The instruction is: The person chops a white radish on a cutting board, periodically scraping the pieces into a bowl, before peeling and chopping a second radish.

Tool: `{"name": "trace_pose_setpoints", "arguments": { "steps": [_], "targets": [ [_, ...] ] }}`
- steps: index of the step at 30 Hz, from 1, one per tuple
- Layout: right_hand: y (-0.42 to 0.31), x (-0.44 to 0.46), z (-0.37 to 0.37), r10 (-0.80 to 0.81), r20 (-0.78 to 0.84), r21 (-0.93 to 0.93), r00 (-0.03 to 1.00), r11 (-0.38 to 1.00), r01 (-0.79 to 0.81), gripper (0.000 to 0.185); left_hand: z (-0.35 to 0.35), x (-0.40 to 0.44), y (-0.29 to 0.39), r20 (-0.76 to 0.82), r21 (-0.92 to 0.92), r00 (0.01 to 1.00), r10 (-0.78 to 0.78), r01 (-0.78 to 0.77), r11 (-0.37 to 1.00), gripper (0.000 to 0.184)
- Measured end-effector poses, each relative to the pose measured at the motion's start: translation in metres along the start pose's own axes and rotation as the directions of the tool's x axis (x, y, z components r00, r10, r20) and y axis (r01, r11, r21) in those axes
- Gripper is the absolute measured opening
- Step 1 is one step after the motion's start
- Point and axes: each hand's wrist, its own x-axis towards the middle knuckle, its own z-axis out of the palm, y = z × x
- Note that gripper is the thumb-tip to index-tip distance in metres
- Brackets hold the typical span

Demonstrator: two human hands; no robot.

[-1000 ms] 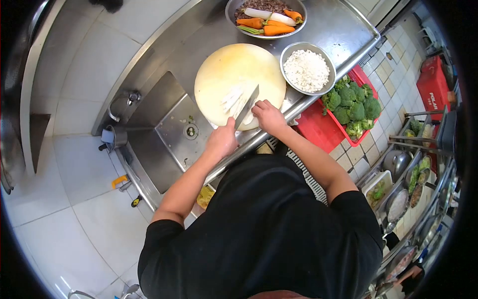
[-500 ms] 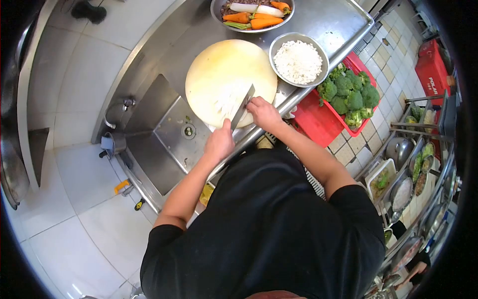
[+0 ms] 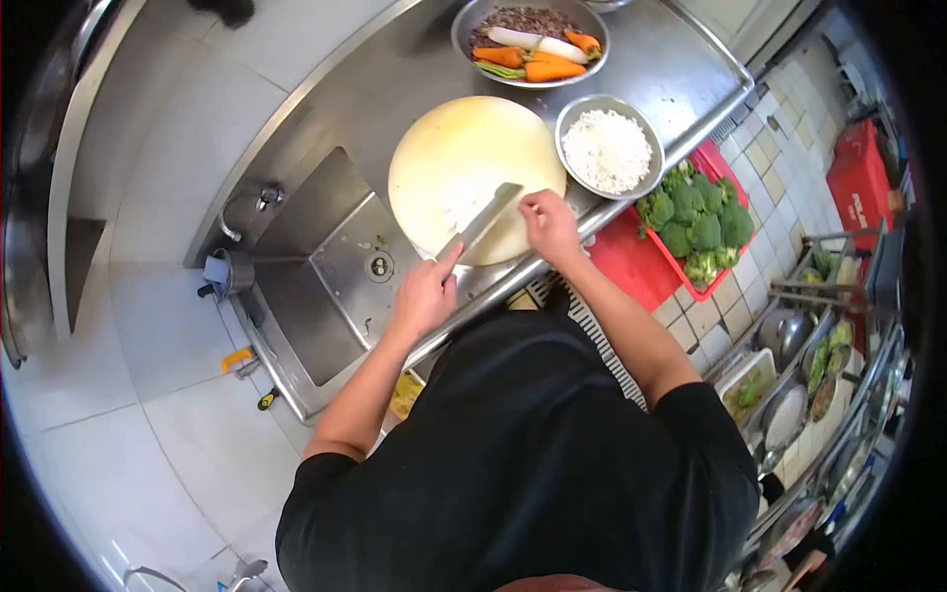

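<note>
My left hand (image 3: 424, 298) is closed round the handle of a cleaver (image 3: 490, 217). Its blade lies at a slant over the near part of a round, pale yellow cutting board (image 3: 473, 138). Left of the blade are cut white pieces (image 3: 460, 209), washed out by glare. Just right of the blade, my right hand (image 3: 550, 232) has its fingers bent and pressed together near the board's edge; what they hold, if anything, is too small to make out. A metal bowl of chopped white food (image 3: 607, 150) stands beside the board on the right.
Beyond the board is a bowl with carrots (image 3: 552, 69) and a white root. Left of the board is a sink (image 3: 340, 286) with a tap (image 3: 266, 197). Broccoli (image 3: 702, 227) fills a red basket at the right. Shelves with food trays (image 3: 750, 385) stand further right.
My right hand's fingers have moved off the blade and the white piece, to the right. The cleaver now slants more toward the right. The whole view has shifted slightly with the camera.
</note>
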Motion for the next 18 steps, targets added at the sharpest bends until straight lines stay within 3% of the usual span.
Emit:
{"name": "trace_pose_setpoints", "arguments": {
  "steps": [2, 4, 7, 13, 16, 17, 18],
  "targets": [
    [-0.020, 0.020, -0.019, -0.144, -0.025, -0.096, 0.989, 0.985, 0.141, 0.007, 0.004, -0.015, -0.003, 0.011, 0.055, 0.999, -0.047, 0.046, 0.997, 0.056],
    [-0.036, 0.039, -0.022, -0.167, 0.244, -0.126, 0.955, 0.971, 0.202, 0.018, 0.015, -0.023, -0.006, 0.004, 0.036, 0.995, -0.095, 0.095, 0.995, 0.058],
    [-0.043, 0.063, 0.011, -0.113, 0.643, -0.155, 0.758, 0.950, 0.273, 0.029, 0.016, -0.026, -0.002, 0.015, 0.043, 0.994, -0.112, 0.112, 0.993, 0.059],
    [-0.037, 0.078, 0.064, 0.033, 0.760, -0.354, 0.649, 0.858, 0.371, 0.033, 0.020, -0.032, -0.009, 0.012, -0.003, 0.996, -0.094, 0.094, 0.996, 0.056],
    [-0.024, 0.106, 0.063, -0.215, 0.775, -0.174, 0.594, 0.831, 0.529, 0.045, 0.003, -0.048, -0.022, 0.000, -0.067, 0.997, -0.081, 0.081, 0.994, 0.055],
    [-0.018, 0.122, 0.059, -0.237, 0.821, -0.117, 0.519, 0.820, 0.560, 0.058, -0.007, -0.055, -0.035, 0.000, -0.104, 0.998, -0.066, 0.066, 0.992, 0.054],
    [-0.015, 0.133, 0.054, -0.184, 0.859, -0.151, 0.479, 0.801, 0.579, 0.085, -0.016, -0.062, -0.048, 0.000, -0.139, 0.999, -0.050, 0.049, 0.989, 0.053]
  ]
}}
